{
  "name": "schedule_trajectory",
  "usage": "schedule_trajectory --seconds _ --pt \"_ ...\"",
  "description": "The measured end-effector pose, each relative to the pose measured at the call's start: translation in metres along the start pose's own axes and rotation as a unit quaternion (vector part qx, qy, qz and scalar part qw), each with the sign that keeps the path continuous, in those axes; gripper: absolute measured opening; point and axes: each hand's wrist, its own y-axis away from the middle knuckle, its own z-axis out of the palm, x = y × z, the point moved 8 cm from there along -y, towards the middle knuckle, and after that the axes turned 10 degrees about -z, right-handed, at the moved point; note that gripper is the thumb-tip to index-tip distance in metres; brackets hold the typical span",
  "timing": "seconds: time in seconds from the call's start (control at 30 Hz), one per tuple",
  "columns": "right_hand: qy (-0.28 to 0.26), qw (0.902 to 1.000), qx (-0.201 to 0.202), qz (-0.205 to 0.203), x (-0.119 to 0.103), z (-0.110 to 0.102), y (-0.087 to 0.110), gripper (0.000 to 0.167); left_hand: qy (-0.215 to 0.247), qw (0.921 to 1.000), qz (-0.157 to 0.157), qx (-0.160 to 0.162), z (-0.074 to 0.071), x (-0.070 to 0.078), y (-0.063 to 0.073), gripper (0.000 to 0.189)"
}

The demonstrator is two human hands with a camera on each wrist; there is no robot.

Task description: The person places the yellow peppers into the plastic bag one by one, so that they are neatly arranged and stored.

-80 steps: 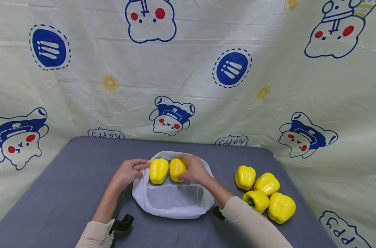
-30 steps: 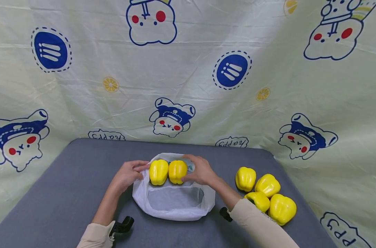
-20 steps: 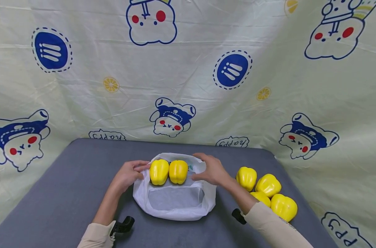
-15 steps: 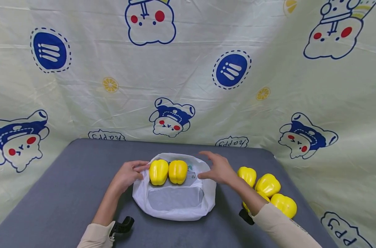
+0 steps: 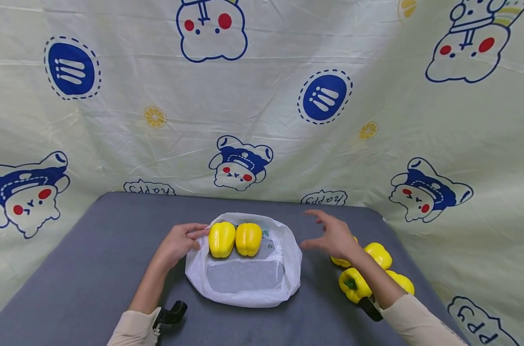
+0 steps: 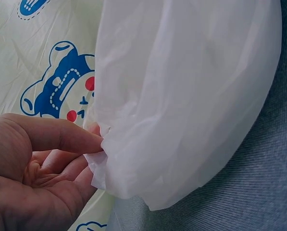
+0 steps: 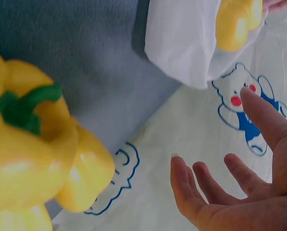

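A white plastic bag (image 5: pixel 243 299) sits on the table with its mouth spread wide. Two yellow bell peppers lie side by side in its far part, a left pepper (image 5: pixel 221 240) and a right pepper (image 5: pixel 249 239). My left hand (image 5: pixel 178 244) pinches the bag's left rim between thumb and fingers, as the left wrist view shows. Between the bag and a cluster of several more peppers is my right hand (image 5: pixel 334 236), fingers spread and holding nothing. One clustered pepper (image 5: pixel 354 285) turns its green stem to me; the right arm partly covers the others.
The grey table (image 5: pixel 115 259) carries the bag and the pepper cluster, which stands near its right edge. A pale printed curtain (image 5: pixel 262 115) hangs behind the table and down both sides.
My right hand has let go of the right pepper in the bag and moved out over the rim, rightward to the cluster. The left hand stays at the bag's rim.
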Motion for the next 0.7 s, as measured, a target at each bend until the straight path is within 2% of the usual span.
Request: schedule_trajectory --seconds 0.27,0.57,0.7 --pt "0.012 0.9999 -0.006 0.009 0.017 -0.017 0.012 0.082 -0.001 1.0000 -0.002 0.002 0.000 0.000 0.000 0.055" --pt "0.006 0.9987 -0.027 0.042 0.042 -0.025 0.035 0.088 0.002 1.0000 -0.005 -0.001 0.001 0.001 -0.001 0.056" --pt "0.024 0.9985 -0.028 0.041 0.049 -0.028 0.042 0.087 0.002 0.9999 -0.011 0.000 0.000 -0.001 -0.002 0.056"
